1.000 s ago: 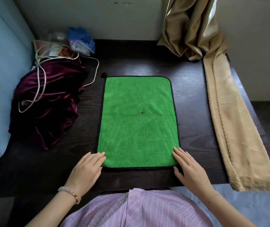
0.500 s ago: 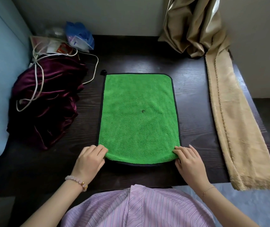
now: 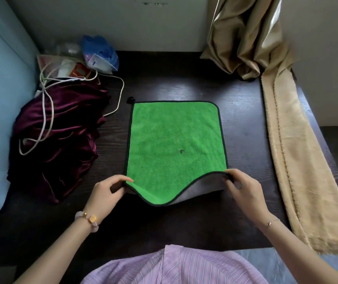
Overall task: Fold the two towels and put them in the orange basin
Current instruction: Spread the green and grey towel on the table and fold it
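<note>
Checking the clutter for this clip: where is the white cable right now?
In the head view, the white cable lies on the left, looped over the maroon cloth, left of the green towel.

Dark wooden table (image 3: 244, 144): green towel (image 3: 174, 140) at centre, far part lying flat. Maroon velvet cloth (image 3: 61, 144) with white cord (image 3: 47, 107) on left. Tan towel (image 3: 295, 160) along right edge, near end overhanging.

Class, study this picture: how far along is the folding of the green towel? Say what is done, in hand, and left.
Done: the green fleecy towel with black edging lies spread on the dark wooden table. In hand: the left hand and right hand pinch its near corners, raised so grey underside shows. Left: every fold; no basin is in view.
</note>
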Demonstrator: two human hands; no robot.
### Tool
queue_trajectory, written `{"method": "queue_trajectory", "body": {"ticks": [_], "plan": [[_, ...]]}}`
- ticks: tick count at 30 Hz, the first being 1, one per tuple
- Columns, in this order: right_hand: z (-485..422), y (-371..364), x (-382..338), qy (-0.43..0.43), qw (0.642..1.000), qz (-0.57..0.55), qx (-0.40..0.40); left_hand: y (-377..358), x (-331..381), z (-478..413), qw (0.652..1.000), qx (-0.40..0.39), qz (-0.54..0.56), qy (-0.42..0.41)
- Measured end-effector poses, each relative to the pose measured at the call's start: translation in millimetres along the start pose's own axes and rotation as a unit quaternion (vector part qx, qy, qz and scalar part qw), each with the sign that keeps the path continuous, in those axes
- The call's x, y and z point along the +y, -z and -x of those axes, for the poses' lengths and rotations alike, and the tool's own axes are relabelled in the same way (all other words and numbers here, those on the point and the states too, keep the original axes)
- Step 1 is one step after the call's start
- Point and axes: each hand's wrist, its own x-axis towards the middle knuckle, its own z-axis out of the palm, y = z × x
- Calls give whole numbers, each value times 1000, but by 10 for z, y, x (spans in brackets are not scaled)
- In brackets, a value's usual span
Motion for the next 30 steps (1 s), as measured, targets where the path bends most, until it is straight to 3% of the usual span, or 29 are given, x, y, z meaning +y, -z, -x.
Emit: {"method": "queue_trajectory", "body": {"ticks": [6,11,17,30], "plan": [[-465,-3,-114,-50,996,-65,17,53,277,-525,988,14,151,39],[-954,-24,-148,-112,979,-167,44,35,391,-1068,982,78,157,64],[-1688,-121,-65,-201,946,-241,80,67,528,-1757,978,103,158,85],[-2421,-329,2,-239,958,-154,28,-32,457,-2397,970,151,96,165]]}}
